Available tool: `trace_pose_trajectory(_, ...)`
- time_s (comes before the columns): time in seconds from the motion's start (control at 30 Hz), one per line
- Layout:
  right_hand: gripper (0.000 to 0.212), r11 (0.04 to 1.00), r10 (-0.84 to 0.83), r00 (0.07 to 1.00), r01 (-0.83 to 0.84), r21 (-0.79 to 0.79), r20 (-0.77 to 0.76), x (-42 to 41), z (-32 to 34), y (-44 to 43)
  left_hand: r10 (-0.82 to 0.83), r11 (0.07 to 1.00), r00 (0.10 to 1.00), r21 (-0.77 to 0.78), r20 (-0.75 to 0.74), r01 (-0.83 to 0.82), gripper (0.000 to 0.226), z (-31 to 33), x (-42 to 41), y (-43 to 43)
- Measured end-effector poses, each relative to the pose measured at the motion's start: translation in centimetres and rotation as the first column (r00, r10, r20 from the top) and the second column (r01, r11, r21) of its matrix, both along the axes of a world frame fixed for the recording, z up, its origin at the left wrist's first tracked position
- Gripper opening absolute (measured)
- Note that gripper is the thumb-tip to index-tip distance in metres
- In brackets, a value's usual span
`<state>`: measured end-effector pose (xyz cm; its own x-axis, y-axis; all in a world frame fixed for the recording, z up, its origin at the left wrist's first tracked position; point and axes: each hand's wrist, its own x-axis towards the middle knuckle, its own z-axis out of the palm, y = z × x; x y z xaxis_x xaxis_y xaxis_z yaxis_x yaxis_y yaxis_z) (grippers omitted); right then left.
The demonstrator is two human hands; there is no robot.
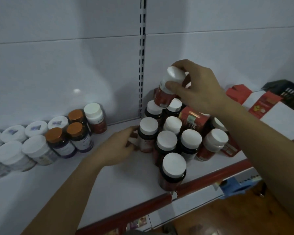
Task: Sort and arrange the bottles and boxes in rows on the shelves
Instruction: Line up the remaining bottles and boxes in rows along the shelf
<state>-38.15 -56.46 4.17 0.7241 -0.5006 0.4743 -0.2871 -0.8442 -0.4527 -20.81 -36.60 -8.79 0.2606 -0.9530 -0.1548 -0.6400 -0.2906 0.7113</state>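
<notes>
My right hand [197,89] grips a red-labelled bottle with a white cap [168,87], tilted and lifted above a cluster of several white-capped dark bottles [166,146] on the white shelf [119,180]. My left hand [120,146] holds the side of the leftmost bottle of that cluster [147,134], fingers curled around it. A red box [192,121] stands among the bottles, partly hidden by my right forearm. One bottle [172,172] stands alone near the shelf's front edge.
At the left stand rows of white-capped jars [19,150], orange-capped bottles [58,141] and one red bottle [97,117]. Red-and-white boxes [261,106] and a dark basket [288,92] lie at the right. A slotted upright [142,56] divides the back wall. The shelf's red front rail [210,177] runs below.
</notes>
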Motion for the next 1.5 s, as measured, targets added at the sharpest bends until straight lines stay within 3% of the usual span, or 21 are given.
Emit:
trace_pose_trajectory(0.07,0.041,0.998,-0.041,0.997,0.037,0.057,0.07,-1.0,0.4,-1.2,0.068,0.998,0.99,-0.022,0.127,-0.066,0.057,1.9,0.6,-0.8)
trace_pose_trajectory(0.17,0.037,0.984,-0.066,0.982,0.035,0.172,0.179,-2.5,0.9,-3.4,0.217,0.96,0.958,-0.222,0.189,-0.174,0.044,5.7,-0.2,-2.7)
trace_pose_trajectory(0.23,0.031,0.958,-0.081,0.962,0.003,0.285,0.261,-3.5,1.0,-4.8,0.221,0.939,0.951,-0.31,0.217,-0.147,0.038,7.8,-1.6,-4.3)
trace_pose_trajectory(0.33,0.024,0.907,-0.117,0.936,-0.035,0.419,0.332,-4.9,0.7,-6.9,0.129,0.946,0.938,-0.325,0.321,-0.018,0.036,9.3,-4.0,-7.3)
trace_pose_trajectory(0.63,0.021,0.894,-0.155,0.904,-0.044,0.446,0.399,-11.9,0.7,-14.2,-0.13,0.955,0.785,-0.138,0.606,0.264,0.038,12.3,-10.3,-16.6)
trace_pose_trajectory(0.77,0.023,0.914,-0.158,0.917,-0.004,0.405,0.367,-15.1,0.2,-16.6,-0.318,0.908,0.635,0.034,0.704,0.418,0.046,12.2,-13.2,-22.5)
trace_pose_trajectory(0.9,0.029,0.917,-0.171,0.918,0.016,0.398,0.357,-18.0,-1.3,-17.7,-0.549,0.768,0.384,0.266,0.743,0.583,0.055,10.7,-15.1,-26.4)
trace_pose_trajectory(0.97,0.028,0.91,-0.195,0.915,0.034,0.412,0.354,-19.1,-2.1,-17.8,-0.592,0.731,0.354,0.298,0.724,0.614,0.05,9.6,-15.5,-27.4)
trace_pose_trajectory(1.03,0.028,0.896,-0.229,0.91,0.059,0.441,0.345,-20.0,-3.1,-17.8,-0.595,0.731,0.409,0.255,0.692,0.633,0.046,9.0,-15.1,-27.7)
trace_pose_trajectory(1.1,0.028,0.877,-0.262,0.897,0.069,0.475,0.355,-20.7,-4.0,-17.8,-0.552,0.765,0.538,0.132,0.637,0.63,0.044,9.5,-14.3,-27.3)
trace_pose_trajectory(1.17,0.029,0.864,-0.278,0.894,0.073,0.498,0.351,-21.1,-4.6,-17.9,-0.461,0.815,0.677,-0.029,0.574,0.579,0.045,11.0,-13.4,-26.3)
trace_pose_trajectory(1.27,0.033,0.868,-0.253,0.908,0.06,0.493,0.335,-20.0,-4.3,-17.8,-0.298,0.884,0.805,-0.17,0.513,0.435,0.046,13.5,-11.9,-24.3)
trace_pose_trajectory(1.5,0.037,0.937,-0.004,0.942,-0.113,0.331,0.336,-12.2,0.6,-15.9,0.12,0.907,0.897,-0.413,0.425,0.074,0.043,16.4,-7.4,-14.2)
